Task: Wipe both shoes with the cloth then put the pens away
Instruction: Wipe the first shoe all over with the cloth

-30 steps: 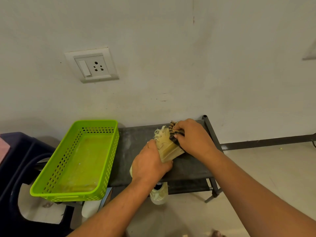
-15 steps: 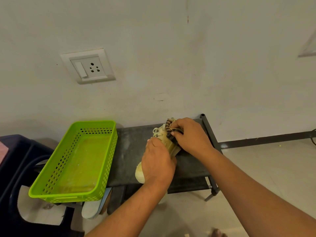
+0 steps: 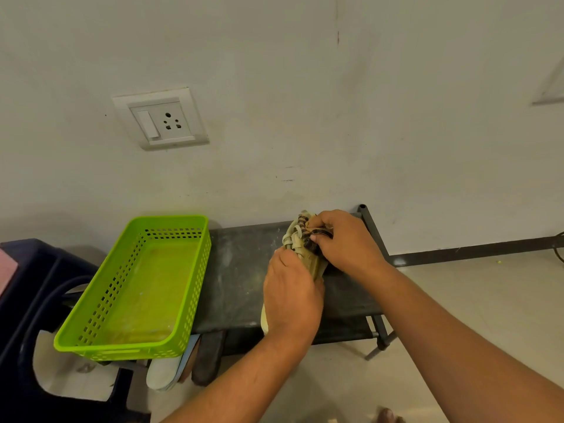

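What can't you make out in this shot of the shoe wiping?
Head view only.
Shoe: mostly covered by the left hand and right hand.
Cloth: only a striped bunch shows past the right fingers.
Footwear underneath: partly hidden by the green basket and rack.
Pens: none visible.

Staring at a scuffed off-white wall (image 3: 366, 117) behind the left hand (image 3: 291, 297), spotting a white switch-and-socket plate (image 3: 160, 119) well up-left of it. Also seeing a dark metal rack (image 3: 238, 270) sitting under it, dark skirting (image 3: 473, 250) and pale floor (image 3: 494, 288) stretching off right of the right hand (image 3: 345, 242).
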